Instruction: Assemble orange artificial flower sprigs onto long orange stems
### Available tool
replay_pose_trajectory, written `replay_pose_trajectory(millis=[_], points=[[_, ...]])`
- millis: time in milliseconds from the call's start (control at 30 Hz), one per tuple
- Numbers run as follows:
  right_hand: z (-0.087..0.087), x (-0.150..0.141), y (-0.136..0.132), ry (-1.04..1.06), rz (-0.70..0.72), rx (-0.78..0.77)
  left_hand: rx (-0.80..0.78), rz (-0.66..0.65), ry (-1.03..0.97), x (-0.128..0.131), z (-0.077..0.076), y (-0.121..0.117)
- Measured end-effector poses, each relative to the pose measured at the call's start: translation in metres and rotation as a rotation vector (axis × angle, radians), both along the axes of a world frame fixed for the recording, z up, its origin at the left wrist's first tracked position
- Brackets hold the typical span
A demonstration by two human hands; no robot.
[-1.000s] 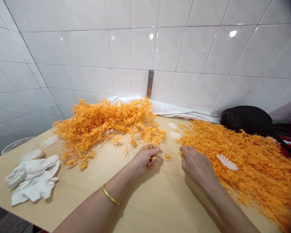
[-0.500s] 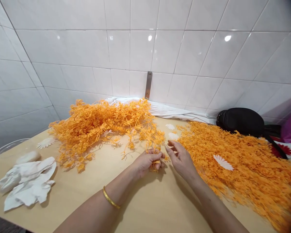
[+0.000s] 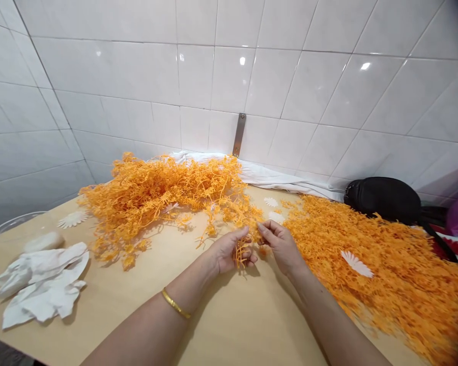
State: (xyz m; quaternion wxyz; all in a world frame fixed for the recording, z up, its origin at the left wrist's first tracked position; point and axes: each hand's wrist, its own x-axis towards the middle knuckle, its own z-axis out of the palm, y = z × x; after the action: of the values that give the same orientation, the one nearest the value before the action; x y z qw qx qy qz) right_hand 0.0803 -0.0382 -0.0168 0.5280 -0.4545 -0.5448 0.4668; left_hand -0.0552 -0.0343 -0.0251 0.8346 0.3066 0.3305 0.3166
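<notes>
Closer now, the right hand [image 3: 281,247] had drawn in toward the left hand [image 3: 228,251], its fingers half open beside a small tuft of orange sprigs [image 3: 241,254], though whether they had hold of any was hard to tell. The left hand gripped that tuft, curled loosely around it. A tangled heap [image 3: 156,190] lay at ten o'clock on the wooden tabletop [image 3: 221,325], with a wider orange spread [image 3: 377,259] at three o'clock.
</notes>
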Motion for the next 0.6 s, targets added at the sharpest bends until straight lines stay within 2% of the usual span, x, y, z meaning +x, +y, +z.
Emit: replay_pose_trajectory(millis=[167, 300, 467, 533, 600], points=[[-0.003, 0.008, 0.005, 0.165, -0.011, -0.176, 0.042, 0.083, 0.077, 0.005, -0.002, -0.001], [-0.005, 0.008, 0.005, 0.116, -0.007, -0.159, 0.011, 0.167, 0.085, 0.005, 0.003, -0.003], [-0.002, 0.011, 0.005, 0.014, -0.076, -0.049, 0.044, 0.025, 0.067, 0.000, 0.007, -0.003], [0.001, 0.013, 0.005, 0.004, -0.080, -0.073, 0.025, -0.008, 0.026, -0.003, 0.006, -0.002], [0.003, 0.014, 0.003, -0.013, -0.025, -0.124, -0.006, -0.017, -0.013, -0.005, 0.005, 0.000]])
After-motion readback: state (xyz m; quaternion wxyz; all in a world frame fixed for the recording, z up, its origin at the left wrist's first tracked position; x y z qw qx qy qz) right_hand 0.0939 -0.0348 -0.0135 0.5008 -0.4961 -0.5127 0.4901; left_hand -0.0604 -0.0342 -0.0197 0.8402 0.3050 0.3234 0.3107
